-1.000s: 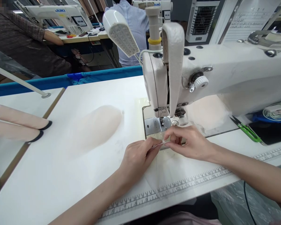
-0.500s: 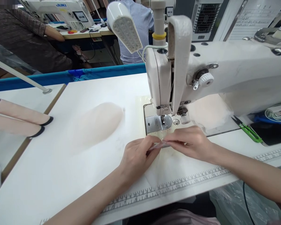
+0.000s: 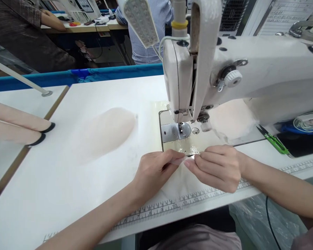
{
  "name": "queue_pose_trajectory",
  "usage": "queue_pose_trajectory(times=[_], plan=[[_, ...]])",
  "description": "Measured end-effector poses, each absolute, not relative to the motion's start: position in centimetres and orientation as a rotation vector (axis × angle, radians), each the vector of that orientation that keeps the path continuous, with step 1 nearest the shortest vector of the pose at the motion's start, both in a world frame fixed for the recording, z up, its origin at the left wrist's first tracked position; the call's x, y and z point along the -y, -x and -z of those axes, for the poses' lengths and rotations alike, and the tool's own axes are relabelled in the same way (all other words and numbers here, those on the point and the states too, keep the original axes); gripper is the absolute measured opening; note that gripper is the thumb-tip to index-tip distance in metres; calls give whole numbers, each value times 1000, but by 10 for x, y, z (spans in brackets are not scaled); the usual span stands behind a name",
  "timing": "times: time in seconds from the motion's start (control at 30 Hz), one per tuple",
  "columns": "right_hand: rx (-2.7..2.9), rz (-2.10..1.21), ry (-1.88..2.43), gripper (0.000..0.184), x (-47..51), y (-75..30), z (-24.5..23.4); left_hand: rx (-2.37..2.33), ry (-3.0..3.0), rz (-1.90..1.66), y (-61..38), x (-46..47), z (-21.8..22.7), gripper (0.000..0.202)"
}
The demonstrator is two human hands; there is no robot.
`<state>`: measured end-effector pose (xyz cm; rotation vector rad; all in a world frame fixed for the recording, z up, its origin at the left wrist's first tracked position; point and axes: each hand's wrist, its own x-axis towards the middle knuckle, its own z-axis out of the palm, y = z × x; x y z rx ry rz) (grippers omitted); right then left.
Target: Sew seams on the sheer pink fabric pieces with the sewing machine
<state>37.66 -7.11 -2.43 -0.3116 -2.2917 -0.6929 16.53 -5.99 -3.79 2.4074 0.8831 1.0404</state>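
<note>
- At far left, two pale pink rolls with dark ends (image 3: 15, 119) lie side by side across a tan strip in the white bench (image 3: 54, 177).
- Left of centre, a pinkish oval patch (image 3: 112, 130) shows on the bench; whether it is thin cloth or a mark cannot be told.
- At centre, the left hand (image 3: 155, 173) holds a sheer pale piece (image 3: 178, 160) by its left part, thumb and forefinger pinched together on it.
- The piece spans the gap between the two hands, just near of the metal plate (image 3: 170, 133) set in the bench. It looks very light, soft and limp, likely slippery and easy to crease or snag. Its edges are the sensible place to take hold, with a light pinch close to each end; a hard tug could distort it.
- To the right, the right hand (image 3: 219, 168) curls inward, thumb tip against the piece's right end and the other fingers folded; how firmly they grip cannot be told.
- Farther right, the white sewing machine (image 3: 268, 62) reaches over the bench from the right, its needle area beyond the hands. Green-handled snips (image 3: 273, 140) lie near a dark, flat object (image 3: 299, 144), well apart from both hands.
</note>
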Motion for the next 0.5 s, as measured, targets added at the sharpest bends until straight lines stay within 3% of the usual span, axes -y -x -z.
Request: queue_pose_trajectory(times=[0.13,0.23,0.33,0.43,0.5], plan=[[2305,89,725,11,69,-377,29,-1016,-2213,-741,-167,59,39,18],[2237,-403,1009,11,61,-374,38,-1104,-2411,-729,-169,54,47,24],[2151,-542,1235,11,52,-371,46,-1196,-2568,-679,-170,49,52,10],[2136,-573,1376,12,46,-370,49,-1279,-2694,-706,-171,47,52,29],[2135,-604,1416,13,44,-369,50,-1241,-2855,-792,-171,48,50,30]])
